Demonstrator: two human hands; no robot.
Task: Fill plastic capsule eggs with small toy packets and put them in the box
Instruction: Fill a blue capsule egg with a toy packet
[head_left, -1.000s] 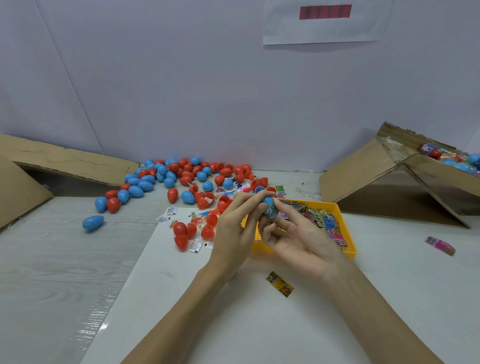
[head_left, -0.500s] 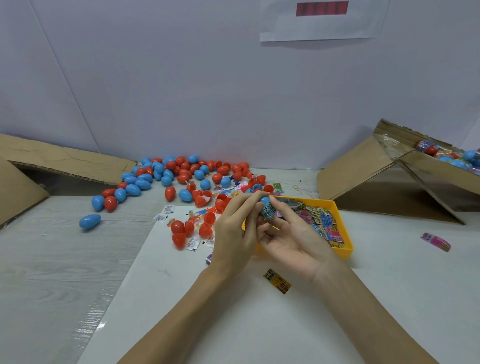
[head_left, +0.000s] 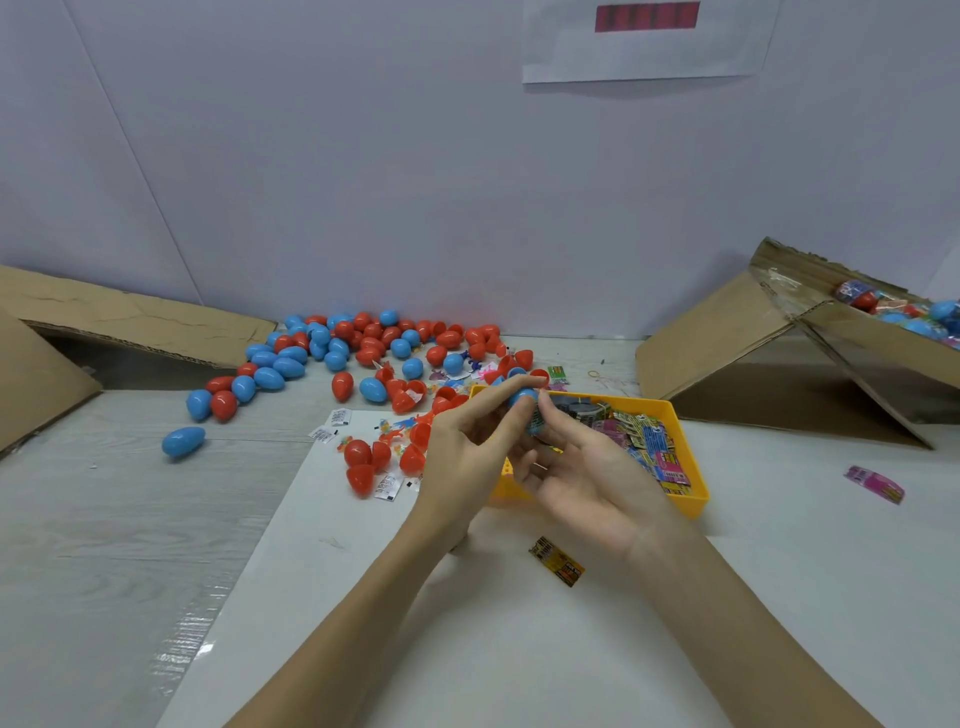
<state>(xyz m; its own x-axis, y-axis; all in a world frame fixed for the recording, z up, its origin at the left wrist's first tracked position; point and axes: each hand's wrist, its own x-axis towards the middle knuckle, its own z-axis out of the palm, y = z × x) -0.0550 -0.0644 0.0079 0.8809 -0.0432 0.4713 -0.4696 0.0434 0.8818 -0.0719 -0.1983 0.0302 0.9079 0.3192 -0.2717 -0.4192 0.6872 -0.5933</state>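
egg: blue egg (head_left: 523, 399) pinched between both hands over the yellow tray (head_left: 693, 506), mid-tabletop
left hand (head_left: 462, 457): fingers grasping egg top
right hand (head_left: 592, 478): fingers grasping packet (head_left: 535, 422) at the seam
risk: packet likely catches in the seam, halves won't close, egg pops loose
box (head_left: 878, 338): right edge, well apart

The packet (head_left: 536, 422) now sits deeper in the blue egg half (head_left: 522, 398), right thumb over it.

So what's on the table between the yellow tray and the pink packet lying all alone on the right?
Nothing. In the head view, the table is bare white from the yellow tray across to the pink packet.
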